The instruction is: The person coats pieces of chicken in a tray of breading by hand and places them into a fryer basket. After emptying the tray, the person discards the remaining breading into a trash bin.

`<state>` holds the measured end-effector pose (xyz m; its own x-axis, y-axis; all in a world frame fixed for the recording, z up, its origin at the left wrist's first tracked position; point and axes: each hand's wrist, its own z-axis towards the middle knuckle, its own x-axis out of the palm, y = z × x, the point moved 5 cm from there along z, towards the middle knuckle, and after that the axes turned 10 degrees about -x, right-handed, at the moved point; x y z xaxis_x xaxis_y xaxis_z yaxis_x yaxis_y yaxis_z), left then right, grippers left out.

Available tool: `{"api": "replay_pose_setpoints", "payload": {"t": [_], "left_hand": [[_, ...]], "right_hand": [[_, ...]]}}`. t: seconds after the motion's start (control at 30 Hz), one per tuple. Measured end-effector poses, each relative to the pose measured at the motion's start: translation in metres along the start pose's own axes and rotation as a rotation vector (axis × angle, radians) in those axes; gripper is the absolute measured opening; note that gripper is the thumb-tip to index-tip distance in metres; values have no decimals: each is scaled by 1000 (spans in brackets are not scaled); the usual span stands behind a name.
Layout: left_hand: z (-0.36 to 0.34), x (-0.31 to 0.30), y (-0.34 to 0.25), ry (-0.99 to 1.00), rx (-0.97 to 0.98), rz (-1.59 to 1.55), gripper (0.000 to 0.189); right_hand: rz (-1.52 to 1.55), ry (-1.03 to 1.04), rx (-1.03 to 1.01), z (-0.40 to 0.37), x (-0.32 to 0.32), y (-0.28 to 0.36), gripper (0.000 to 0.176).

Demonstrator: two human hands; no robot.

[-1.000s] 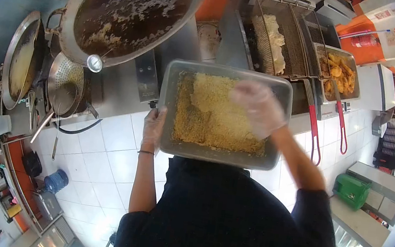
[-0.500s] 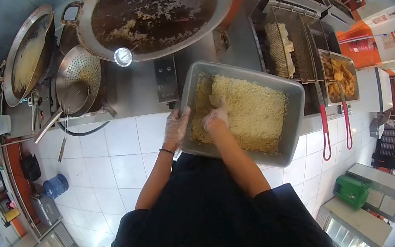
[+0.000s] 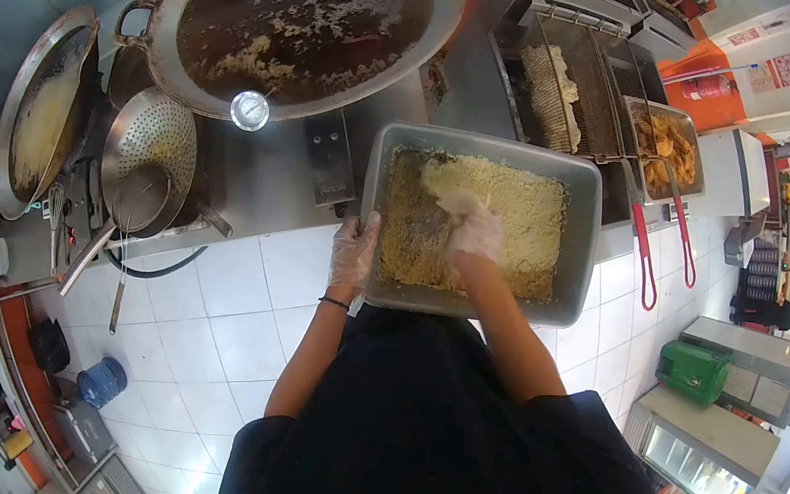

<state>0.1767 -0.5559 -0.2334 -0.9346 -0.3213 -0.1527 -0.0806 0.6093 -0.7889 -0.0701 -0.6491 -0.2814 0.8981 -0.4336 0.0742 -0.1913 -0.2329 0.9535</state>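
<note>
The left hand [image 3: 352,253] is clasping the grey tub [image 3: 468,305] by its left wall, toward the near corner. The right hand [image 3: 478,233] is touching the crumbs [image 3: 533,211] around the middle; its fingers are blurring, so I cannot tell whether they are closing on anything. The near wall is lying beside the black shirt [image 3: 439,435], red basket handles [image 3: 643,257] are hanging near the right wall, and floor tiles [image 3: 222,290] are spreading left.

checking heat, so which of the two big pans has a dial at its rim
The larger pan, nearer the grey tub: a round dial sits at its rim, while the far-left pan shows none.
</note>
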Motion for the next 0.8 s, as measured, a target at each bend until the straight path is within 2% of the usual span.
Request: {"api": "replay_pose_setpoints", "payload": {"t": [0.03, 0.1, 0.17, 0.27, 0.33, 0.4, 0.5, 0.6, 0.7, 0.77, 0.8], "left_hand": [[4, 0, 4, 14, -13, -7, 54], [9, 1, 13, 8, -29, -15, 54], [14, 2, 20, -31, -29, -16, 54], [-3, -2, -5, -66, -40, 75, 59], [4, 1, 7, -1, -52, -23, 60], [9, 5, 9, 14, -56, -98, 57], [-2, 1, -8, 14, -66, -15, 53], [7, 4, 3, 19, -85, -37, 50], [12, 5, 11, 38, -28, -111, 49], [15, 9, 15, 48, -87, -112, 50], [9, 8, 8, 36, -90, -99, 54]], "right_hand": [[-183, 108, -105, 1, -14, 19, 43], [-320, 192, -177, 0, -31, 61, 39], [-225, 138, -121, -1, -47, 100, 36], [-853, 311, -285, 32, -91, 121, 51], [-1195, 671, -513, 66, -123, 104, 55], [-1366, 839, -549, 77, -123, 105, 56], [-1374, 775, -310, 81, -105, 123, 53], [-1280, 860, -346, 54, -77, 157, 56], [-1573, 928, -537, 54, -71, 157, 63], [-1745, 985, -746, 76, -92, 113, 65], [-1657, 1031, -761, 85, -102, 98, 65]]}}
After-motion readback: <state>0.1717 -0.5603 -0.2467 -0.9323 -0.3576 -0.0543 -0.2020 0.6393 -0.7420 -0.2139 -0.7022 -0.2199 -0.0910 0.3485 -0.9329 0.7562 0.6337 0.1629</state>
